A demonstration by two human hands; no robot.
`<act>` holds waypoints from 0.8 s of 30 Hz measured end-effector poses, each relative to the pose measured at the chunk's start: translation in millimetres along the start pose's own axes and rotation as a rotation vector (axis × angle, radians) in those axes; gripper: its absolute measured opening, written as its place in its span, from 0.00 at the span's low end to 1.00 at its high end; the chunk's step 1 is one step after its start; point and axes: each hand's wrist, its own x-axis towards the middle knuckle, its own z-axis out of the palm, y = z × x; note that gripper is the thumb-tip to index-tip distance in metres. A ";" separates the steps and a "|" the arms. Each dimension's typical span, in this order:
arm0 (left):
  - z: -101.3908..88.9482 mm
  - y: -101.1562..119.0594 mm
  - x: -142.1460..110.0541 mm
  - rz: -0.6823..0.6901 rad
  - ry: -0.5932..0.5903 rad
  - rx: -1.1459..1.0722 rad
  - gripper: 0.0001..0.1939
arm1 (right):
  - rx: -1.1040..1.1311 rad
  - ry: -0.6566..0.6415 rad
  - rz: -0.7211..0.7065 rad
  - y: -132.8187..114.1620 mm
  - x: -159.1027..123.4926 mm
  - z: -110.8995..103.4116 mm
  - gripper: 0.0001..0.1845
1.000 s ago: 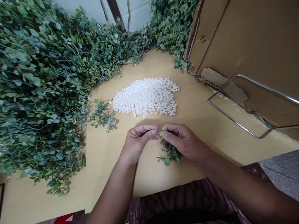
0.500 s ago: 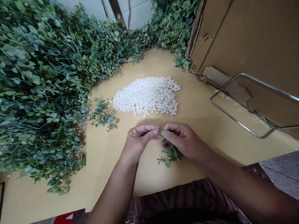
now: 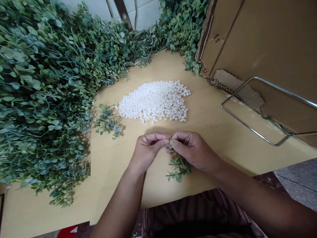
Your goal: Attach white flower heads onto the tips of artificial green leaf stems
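Right hand (image 3: 199,150): fingers pinching a sprig (image 3: 180,168), which trails toward six o'clock. Left hand (image 3: 147,150), at nine: fingertips pinched narrow, contents hidden. White pieces (image 3: 155,100): eleven o'clock of both hands.

A single head-worn camera looks forward and down from the person's own side of the desk (image 3: 210,112), with the lap (image 3: 195,208) between five and six o'clock. It is near enough that the left hand (image 3: 150,150) and right hand (image 3: 198,150) sit just below the middle, yet wide enough to reach the wall (image 3: 148,16) at twelve and the box (image 3: 269,43) at two.
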 end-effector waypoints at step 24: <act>-1.1 -2.7 -0.4 0.041 0.024 0.014 0.08 | 0.039 -0.003 -0.018 0.6 1.0 0.1 0.13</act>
